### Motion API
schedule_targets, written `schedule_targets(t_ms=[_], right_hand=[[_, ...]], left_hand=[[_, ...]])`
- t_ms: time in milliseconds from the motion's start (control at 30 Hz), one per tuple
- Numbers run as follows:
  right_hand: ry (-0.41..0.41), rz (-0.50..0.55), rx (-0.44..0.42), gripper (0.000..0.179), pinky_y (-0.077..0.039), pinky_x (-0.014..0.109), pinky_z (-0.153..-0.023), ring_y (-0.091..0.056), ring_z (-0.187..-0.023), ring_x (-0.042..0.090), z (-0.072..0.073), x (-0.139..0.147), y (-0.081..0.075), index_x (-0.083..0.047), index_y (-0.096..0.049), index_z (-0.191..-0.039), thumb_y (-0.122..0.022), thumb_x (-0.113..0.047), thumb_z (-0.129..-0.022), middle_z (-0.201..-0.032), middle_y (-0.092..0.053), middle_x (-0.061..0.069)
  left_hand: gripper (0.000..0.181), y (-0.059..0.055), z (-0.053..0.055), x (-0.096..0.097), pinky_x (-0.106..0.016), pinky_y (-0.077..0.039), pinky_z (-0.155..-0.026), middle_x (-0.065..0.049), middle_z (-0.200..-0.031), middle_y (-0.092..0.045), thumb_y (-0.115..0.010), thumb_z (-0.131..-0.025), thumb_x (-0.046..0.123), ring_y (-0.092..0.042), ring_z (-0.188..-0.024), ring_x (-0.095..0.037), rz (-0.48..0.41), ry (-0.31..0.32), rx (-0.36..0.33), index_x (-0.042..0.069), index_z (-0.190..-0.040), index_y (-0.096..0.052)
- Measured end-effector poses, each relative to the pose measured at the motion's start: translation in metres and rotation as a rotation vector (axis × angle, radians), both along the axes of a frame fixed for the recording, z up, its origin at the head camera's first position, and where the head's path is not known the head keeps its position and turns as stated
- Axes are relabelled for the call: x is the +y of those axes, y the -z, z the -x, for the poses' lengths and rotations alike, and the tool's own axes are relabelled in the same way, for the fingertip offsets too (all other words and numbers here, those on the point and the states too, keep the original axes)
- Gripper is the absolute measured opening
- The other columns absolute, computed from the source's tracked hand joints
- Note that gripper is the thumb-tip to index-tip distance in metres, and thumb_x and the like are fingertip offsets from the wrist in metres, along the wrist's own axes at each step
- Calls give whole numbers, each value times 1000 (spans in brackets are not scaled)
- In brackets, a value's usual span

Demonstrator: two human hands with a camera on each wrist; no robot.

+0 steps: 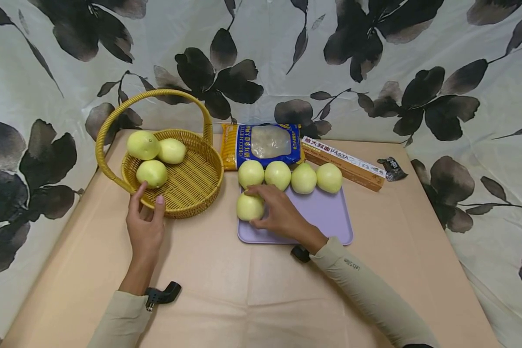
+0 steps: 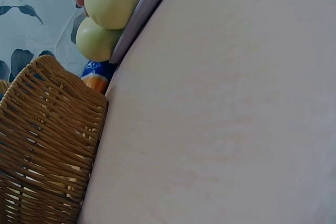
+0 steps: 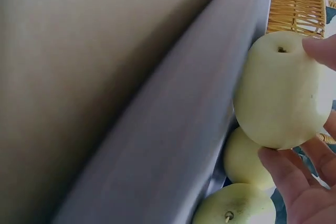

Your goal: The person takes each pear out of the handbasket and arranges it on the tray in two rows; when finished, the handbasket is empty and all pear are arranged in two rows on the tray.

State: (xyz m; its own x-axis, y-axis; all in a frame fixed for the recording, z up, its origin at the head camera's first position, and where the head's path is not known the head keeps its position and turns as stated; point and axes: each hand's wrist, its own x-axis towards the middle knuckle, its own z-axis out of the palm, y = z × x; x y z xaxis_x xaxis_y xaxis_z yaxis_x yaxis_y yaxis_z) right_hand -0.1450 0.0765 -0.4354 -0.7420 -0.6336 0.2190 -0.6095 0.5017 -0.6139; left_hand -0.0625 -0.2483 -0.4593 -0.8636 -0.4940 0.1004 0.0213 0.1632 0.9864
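the right hand (image 1: pixel 280 212) has its thumb and fingers clamped on a pale green fruit (image 1: pixel 249 207), the thumb on the near side and the fingertips on the far side. this held fruit is over the left part of a lilac tray (image 1: pixel 326 217), just near of the leftmost in a row of four fruits (image 1: pixel 303 178) along the tray's far edge; whether its underside touches the tray is hard to judge from these angles.

to the left stands a round, yellow woven basket (image 1: pixel 193 209) with a tall arched handle (image 1: pixel 108 128). three fruits (image 1: pixel 151 174) lie together in its left part. the left hand (image 1: pixel 145 237) is at the basket's near left rim, thumb and forefinger apart with their tips at it; i cannot tell whether they pinch the rim or only rest there.

beyond the row of fruits is a yellow and blue pasta bag (image 1: pixel 269 141). to its right a long brown and white box (image 1: pixel 341 166) lies aslant, with a small black packet (image 1: pixel 392 169) by its right end. a beige cover (image 1: pixel 287 299) spreads over the table.
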Motion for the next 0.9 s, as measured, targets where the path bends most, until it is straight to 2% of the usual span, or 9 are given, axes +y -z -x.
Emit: schedule_targets(t_ms=[333, 500, 733, 900], right_hand=[[26, 15, 55, 71, -44, 51, -121, -54, -144, 29, -3, 5, -7, -12, -67, -142, -96, -25, -79, -154, -60, 9], [41, 93, 58, 71, -43, 50, -121, -52, -145, 25, -2, -1, -18, -15, -67, -142, -97, -31, -79, -155, -59, 4], [26, 217, 46, 68, -44, 49, -118, -52, -142, 21, 0, -31, -35, -20, -67, -142, -95, -31, -82, -153, -62, 1], [10, 262, 59, 65, -47, 40, -116, -56, -138, 20, 1, -61, -42, -18, -67, -141, -94, -30, -83, -149, -65, 2]], left_hand=[[60, -2, 0, 0, -52, -39, -125, -2, -169, -36, -65, -107, 31, -40, -156, -36, 4, -2, 1, 28, -163, -42], [64, -1, 0, 0, -50, -40, -125, 1, -172, -31, -64, -107, 33, -38, -157, -35, 11, 6, -10, 31, -165, -37], [72, 1, -1, 0, -51, -37, -127, 8, -177, -20, -63, -108, 34, -31, -161, -32, 20, 17, -21, 37, -168, -24], [76, 0, -2, 0, -53, -37, -126, 9, -178, -14, -61, -109, 35, -32, -160, -32, 46, 24, -21, 36, -170, -17]])
